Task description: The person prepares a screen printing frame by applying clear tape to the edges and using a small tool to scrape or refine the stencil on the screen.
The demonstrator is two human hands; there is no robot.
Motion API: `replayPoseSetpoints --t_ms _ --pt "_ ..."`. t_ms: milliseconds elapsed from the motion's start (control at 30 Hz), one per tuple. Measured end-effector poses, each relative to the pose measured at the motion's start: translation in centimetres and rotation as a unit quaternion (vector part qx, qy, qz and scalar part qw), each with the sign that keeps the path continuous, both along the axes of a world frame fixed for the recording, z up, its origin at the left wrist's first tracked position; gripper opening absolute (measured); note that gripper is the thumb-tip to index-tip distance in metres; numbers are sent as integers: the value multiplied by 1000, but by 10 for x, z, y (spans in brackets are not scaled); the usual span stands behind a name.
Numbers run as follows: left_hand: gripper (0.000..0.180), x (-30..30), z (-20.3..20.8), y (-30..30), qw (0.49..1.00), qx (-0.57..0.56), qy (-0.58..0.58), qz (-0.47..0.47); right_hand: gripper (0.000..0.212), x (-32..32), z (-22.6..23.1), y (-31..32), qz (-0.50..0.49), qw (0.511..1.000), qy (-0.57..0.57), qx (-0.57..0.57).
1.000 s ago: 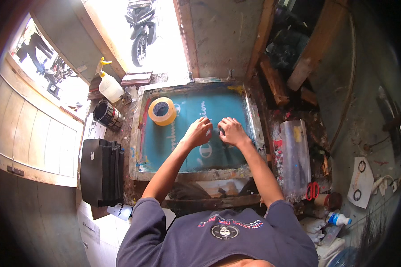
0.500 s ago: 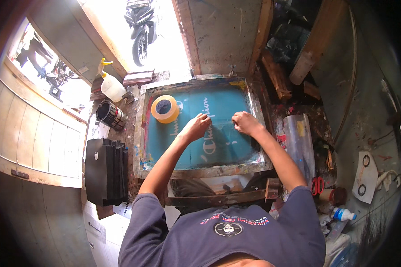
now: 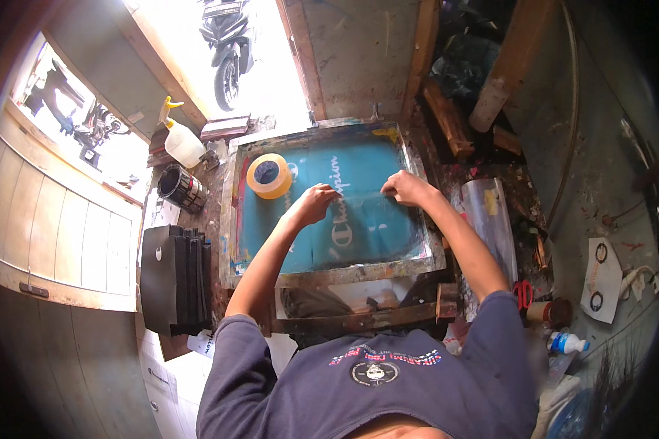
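Observation:
A wood-framed printing screen (image 3: 234,219) with teal mesh (image 3: 366,157) and pale lettering lies in front of me. Over its middle, my left hand (image 3: 315,205) has its fingertips pinched together. To its right, my right hand (image 3: 410,189) pinches too, above the right part of the mesh. A faint clear strip of tape (image 3: 361,196) seems to stretch between the two hands; its ends are hidden by my fingers. On the mesh's upper left rests a thick roll of yellowish clear tape (image 3: 274,192), apart from my left hand.
Left of the screen stand a spray bottle (image 3: 185,146), a dark cylindrical can (image 3: 181,188) and a stack of black sheets (image 3: 167,282). At right lie a clear plastic roll (image 3: 487,227), red-handled scissors (image 3: 522,294) and a water bottle (image 3: 566,342). A motorcycle (image 3: 227,55) stands outside the doorway.
My left hand has shifted slightly left and my right hand slightly up, relative to the lettering. Both stay pinched. The whole view has tilted a little.

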State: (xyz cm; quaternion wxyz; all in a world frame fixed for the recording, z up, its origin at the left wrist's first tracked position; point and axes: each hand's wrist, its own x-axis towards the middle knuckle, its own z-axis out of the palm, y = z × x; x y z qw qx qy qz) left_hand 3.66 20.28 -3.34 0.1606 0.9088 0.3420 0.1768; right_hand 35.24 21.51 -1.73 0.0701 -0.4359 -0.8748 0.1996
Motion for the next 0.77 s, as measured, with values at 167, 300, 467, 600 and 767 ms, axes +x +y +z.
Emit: replayPoseSetpoints --t_ms 167,300,467,600,767 --pt "41 22 22 -59 990 95 -55 87 40 -14 2 -69 -101 974 -20 202" --pt "101 40 20 -132 995 -84 49 36 38 -38 -3 -141 -103 983 8 150" --pt "133 52 14 -144 990 -60 128 26 44 -42 -15 -177 -127 981 42 140" --pt "132 48 17 -140 989 -60 137 11 45 -49 -16 -188 -140 979 56 136" --pt "130 59 18 -133 987 -74 144 -19 50 -44 -15 -189 -175 975 74 115"
